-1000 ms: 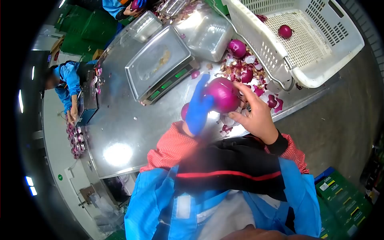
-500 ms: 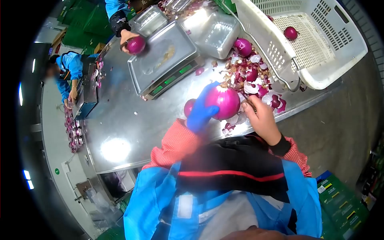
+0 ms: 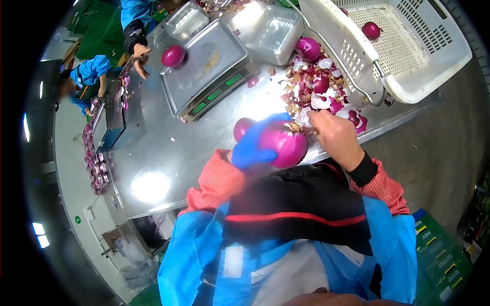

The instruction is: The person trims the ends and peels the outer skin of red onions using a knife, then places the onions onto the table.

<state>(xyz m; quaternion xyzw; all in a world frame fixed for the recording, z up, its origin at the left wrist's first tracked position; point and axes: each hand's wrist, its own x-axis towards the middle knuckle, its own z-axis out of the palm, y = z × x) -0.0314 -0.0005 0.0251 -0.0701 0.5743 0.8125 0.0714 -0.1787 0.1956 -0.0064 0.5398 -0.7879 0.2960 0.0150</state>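
My left hand (image 3: 250,148), in a blue glove, is wrapped round a large red onion (image 3: 287,148) above the table's near edge. The onion's skin is glossy purple. My bare right hand (image 3: 334,135) is closed, its fingertips pinching dry brown onion skin (image 3: 303,129) at the top of that onion. Whether a small tool is also in these fingers, I cannot tell. Just behind the glove lies another red onion (image 3: 242,127), partly hidden. Beyond my right hand is a heap of onion peel (image 3: 303,92) with a red onion (image 3: 308,49) at its far side.
A white plastic basket (image 3: 352,56) with a metal handle stands at the right, an onion (image 3: 371,30) inside. A scale (image 3: 206,66) bears a red onion (image 3: 173,56). Clear plastic tubs (image 3: 273,38) stand behind. A co-worker's hand (image 3: 140,58) is left of the scale; another person (image 3: 89,79) works farther left.
The large onion has come down towards my body and tilted. My right hand has moved up to its top and pinches dry skin. The co-worker's hand has let go of the onion at the scale.
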